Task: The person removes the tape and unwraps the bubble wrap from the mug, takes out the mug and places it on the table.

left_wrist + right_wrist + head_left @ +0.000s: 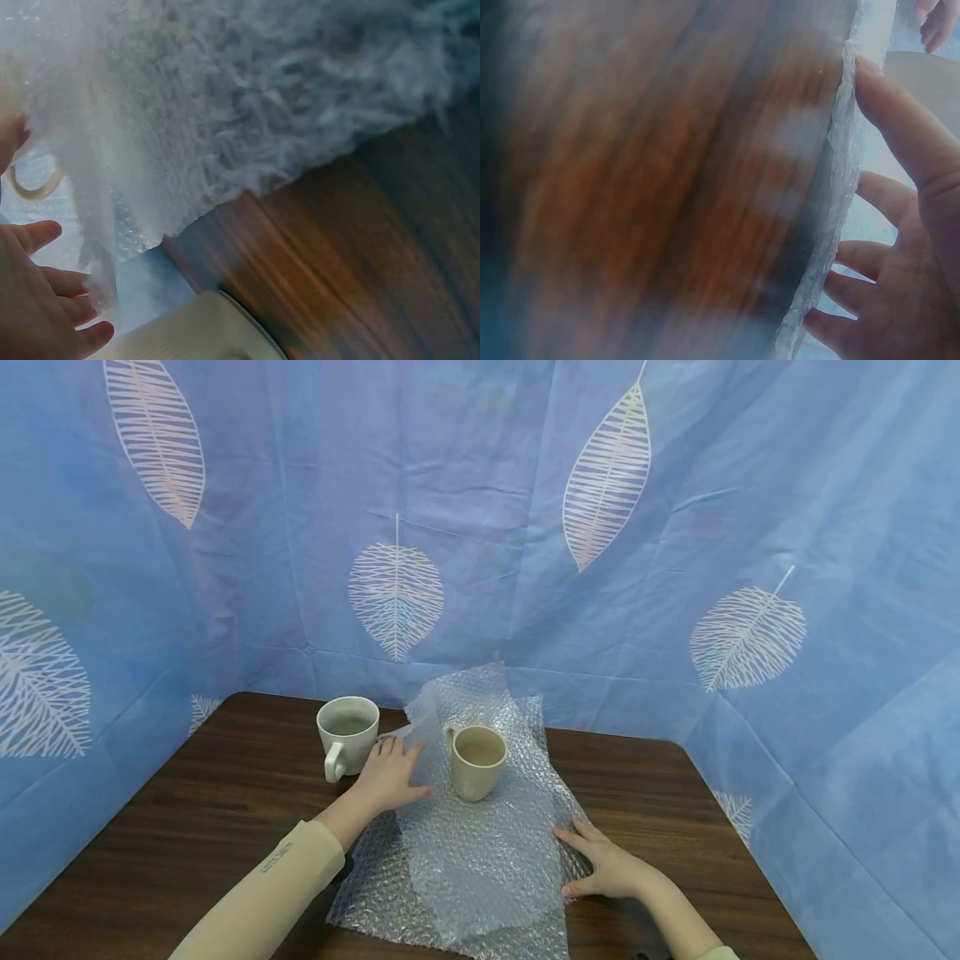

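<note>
A beige cup with its handle to the left stands on layered sheets of bubble wrap in the head view. My left hand touches the left edge of the wrap, its fingers spread between that cup and a larger white mug. In the left wrist view, a raised flap of wrap hangs beside the left fingers. Across the sheets, my right hand has its spread fingers and thumb at the wrap's right edge. The right wrist view shows those fingertips touching the edge without curling round it.
The dark wooden table lies under everything. Behind it and on both sides hangs a blue cloth printed with pale leaves. The white mug stands on bare wood close to the left hand, its handle toward the front.
</note>
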`<state>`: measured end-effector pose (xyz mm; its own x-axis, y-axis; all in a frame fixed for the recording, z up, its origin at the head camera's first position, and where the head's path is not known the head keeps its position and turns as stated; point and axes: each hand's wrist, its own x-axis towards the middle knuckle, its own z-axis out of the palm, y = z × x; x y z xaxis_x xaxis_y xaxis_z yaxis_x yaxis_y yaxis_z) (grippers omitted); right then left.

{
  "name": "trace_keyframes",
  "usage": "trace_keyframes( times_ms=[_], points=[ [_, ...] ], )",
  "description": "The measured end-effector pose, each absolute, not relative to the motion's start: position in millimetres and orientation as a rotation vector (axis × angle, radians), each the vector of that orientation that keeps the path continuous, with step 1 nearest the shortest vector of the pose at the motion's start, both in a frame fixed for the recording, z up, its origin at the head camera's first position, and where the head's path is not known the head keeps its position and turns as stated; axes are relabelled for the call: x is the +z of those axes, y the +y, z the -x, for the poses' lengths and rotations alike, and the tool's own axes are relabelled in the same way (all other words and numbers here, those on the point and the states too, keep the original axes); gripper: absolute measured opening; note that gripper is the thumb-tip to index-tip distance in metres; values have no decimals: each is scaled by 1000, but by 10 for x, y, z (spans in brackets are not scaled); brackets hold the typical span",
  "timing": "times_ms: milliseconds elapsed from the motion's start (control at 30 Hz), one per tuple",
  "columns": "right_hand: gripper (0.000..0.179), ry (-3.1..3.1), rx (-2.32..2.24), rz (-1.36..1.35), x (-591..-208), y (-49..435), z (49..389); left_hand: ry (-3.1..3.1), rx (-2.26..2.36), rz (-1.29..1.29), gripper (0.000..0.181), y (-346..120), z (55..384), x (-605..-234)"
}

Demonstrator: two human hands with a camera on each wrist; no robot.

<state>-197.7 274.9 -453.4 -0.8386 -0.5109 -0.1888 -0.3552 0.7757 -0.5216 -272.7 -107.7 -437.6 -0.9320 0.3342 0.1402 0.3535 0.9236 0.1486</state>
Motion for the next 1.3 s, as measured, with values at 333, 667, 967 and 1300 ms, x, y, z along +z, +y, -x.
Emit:
trace_keyframes(
  times_ms=[333, 667, 967, 1300],
  points=[
    [92, 2644, -681, 667, -4529, 2750, 1971, -3078, -374, 504, 91, -1070, 2770, -4449],
    [91, 2641, -677, 661, -4496, 2719, 1970, -3170, -512, 463, 98, -1126, 2851, -4526],
    [87, 2630, -672, 644, -4452, 2644, 1984, -3215, -527, 478, 101, -1116, 2884, -4592],
    [104, 2738, -550, 621, -4519, 2527, 2016, -3301, -382, 500, 102, -1049, 2909, -4596]
  ],
)
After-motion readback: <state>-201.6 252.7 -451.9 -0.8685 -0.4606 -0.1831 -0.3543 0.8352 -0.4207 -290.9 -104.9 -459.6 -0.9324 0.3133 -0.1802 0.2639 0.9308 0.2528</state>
